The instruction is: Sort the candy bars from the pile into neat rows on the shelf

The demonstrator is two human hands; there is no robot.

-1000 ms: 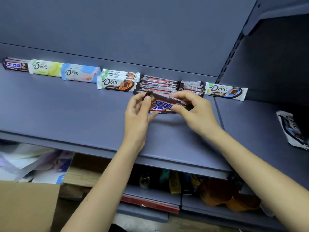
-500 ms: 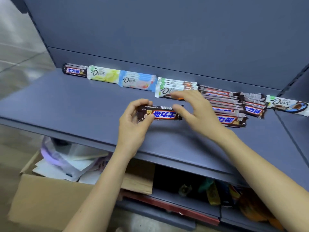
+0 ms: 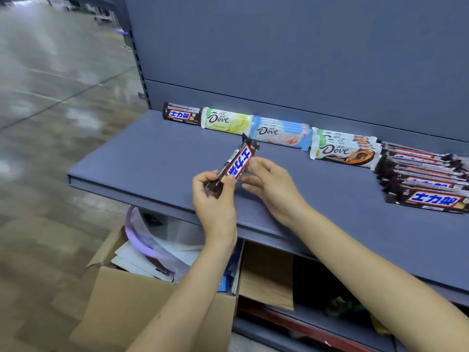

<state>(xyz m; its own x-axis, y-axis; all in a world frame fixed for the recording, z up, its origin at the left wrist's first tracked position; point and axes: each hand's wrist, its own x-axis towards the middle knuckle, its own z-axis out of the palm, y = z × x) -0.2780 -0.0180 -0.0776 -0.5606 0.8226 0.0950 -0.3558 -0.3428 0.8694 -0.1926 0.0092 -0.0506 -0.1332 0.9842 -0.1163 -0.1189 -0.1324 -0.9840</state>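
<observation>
My left hand [image 3: 215,199] pinches the lower end of a brown Snickers bar [image 3: 237,163], which tilts up and away over the grey shelf [image 3: 142,161]. My right hand [image 3: 271,185] is beside it, fingertips touching the bar's right side. Along the shelf's back wall lie a single Snickers bar [image 3: 180,115], a yellow Dove stack [image 3: 225,121], a blue Dove stack [image 3: 280,133] and a brown-orange Dove stack [image 3: 344,148]. A stack of Snickers bars [image 3: 426,179] lies at the right.
Below the shelf an open cardboard box [image 3: 142,298] holds papers and plastic. A lower shelf [image 3: 291,326] with dark items runs under the right side. Bare floor [image 3: 50,97] spreads to the left, past the shelf's left end.
The view has swung left. My left hand has carried the Snickers bar leftward and turned it from level to tilted upright; my right hand followed and now touches its side.
</observation>
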